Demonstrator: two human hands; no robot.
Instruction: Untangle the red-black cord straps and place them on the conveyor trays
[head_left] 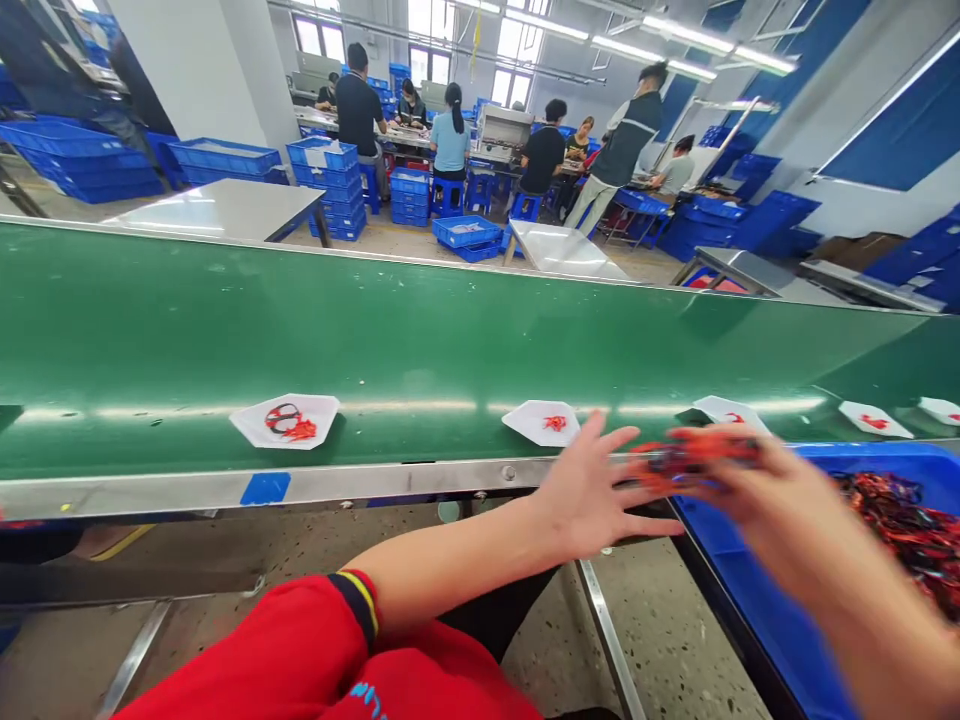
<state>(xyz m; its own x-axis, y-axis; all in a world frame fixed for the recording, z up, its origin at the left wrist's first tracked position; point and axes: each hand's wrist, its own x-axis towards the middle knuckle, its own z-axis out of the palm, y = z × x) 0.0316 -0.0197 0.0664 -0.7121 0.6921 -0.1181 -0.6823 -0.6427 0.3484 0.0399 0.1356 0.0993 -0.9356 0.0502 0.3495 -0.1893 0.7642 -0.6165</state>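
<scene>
Red and dark glossy pieces [694, 455], blurred by motion, are held in the fingers of the right hand [761, 488]. Just to its left, the left hand [581, 505] is spread wide, palm showing and fingers pointing toward the pieces; whether its fingertips touch them I cannot tell. Behind the left hand, its forearm runs back to a red sleeve [285, 640] with a dark and yellow cuff.

Right beyond the left hand's fingers, on a green conveyor belt [420, 340], sits a white tray [525, 425] with a small heap of red bits. Another white dish [259, 428], well to the left of the hands, carries red bits and a dark ring-like piece. Three more pale trays [855, 415] lie beyond and to the right of the right hand, the nearest partly hidden by it.

Below the right forearm and to its right is a blue bin [757, 590] with a pile of red and black pieces [900, 530]. Left of both hands, blue tape [266, 488] marks the belt's metal rail [420, 478]. Far ahead, several people [450, 140] work among stacked blue crates [341, 205].
</scene>
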